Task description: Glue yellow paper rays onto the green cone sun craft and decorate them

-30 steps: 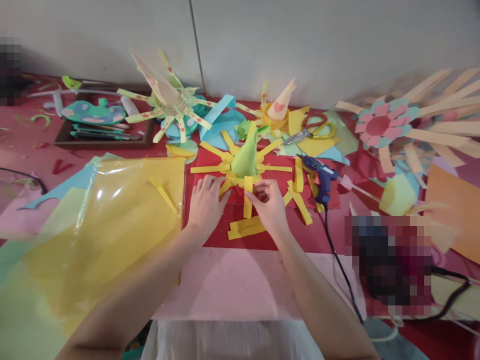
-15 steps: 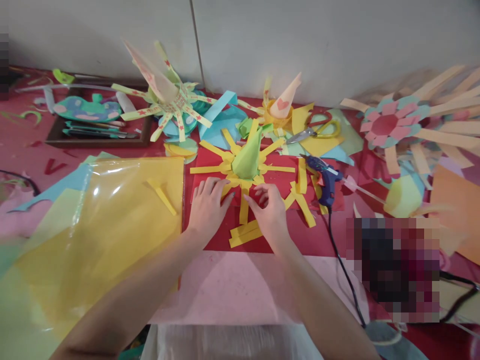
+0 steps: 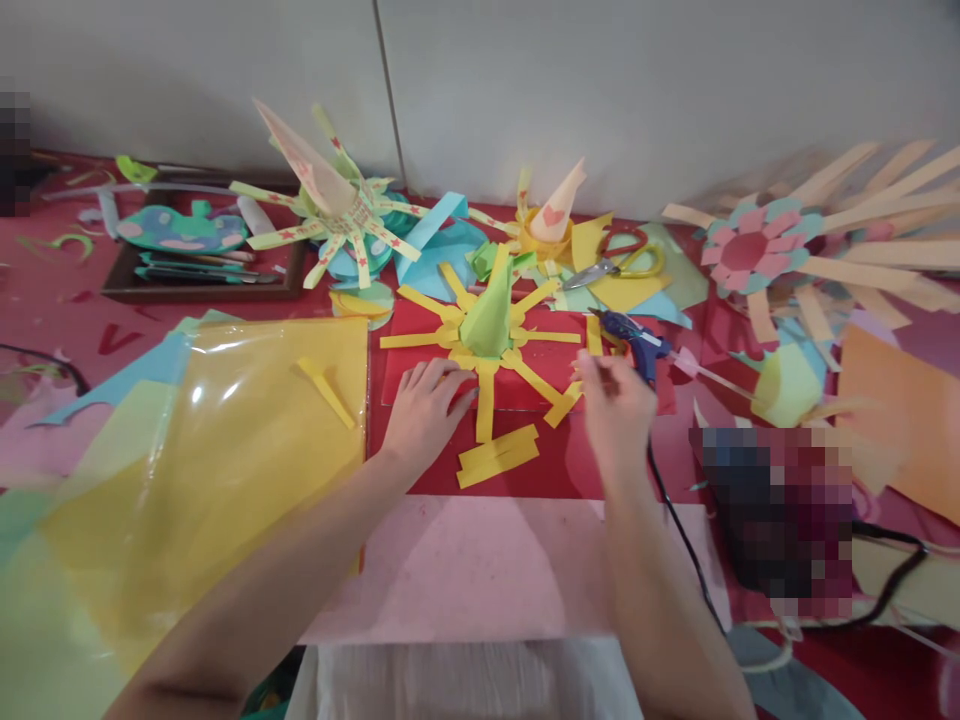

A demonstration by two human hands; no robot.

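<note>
A green paper cone (image 3: 486, 320) stands at the centre of a ring of yellow paper strips (image 3: 485, 405) on a red sheet (image 3: 409, 322). My left hand (image 3: 427, 410) rests at the ring's lower left, its curled fingers and thumb around a strip they partly cover. To the right, my right hand (image 3: 619, 405) is closed, fingertips together beside the loose yellow strips; what they hold, if anything, is too small to tell. Folded yellow strips (image 3: 499, 455) lie below the ring.
A blue glue gun (image 3: 641, 345) lies just beyond my right hand, with its cord running down. Scissors (image 3: 641, 262), paper flowers (image 3: 742, 250) and a tool tray (image 3: 202, 293) lie behind. Yellow sheets in clear plastic (image 3: 262, 450) spread at the left.
My right hand has moved right, away from the ring's bottom, and its fingers have drawn together. The lower-right strip now shows fully. My left hand has barely moved. The view has shifted slightly.
</note>
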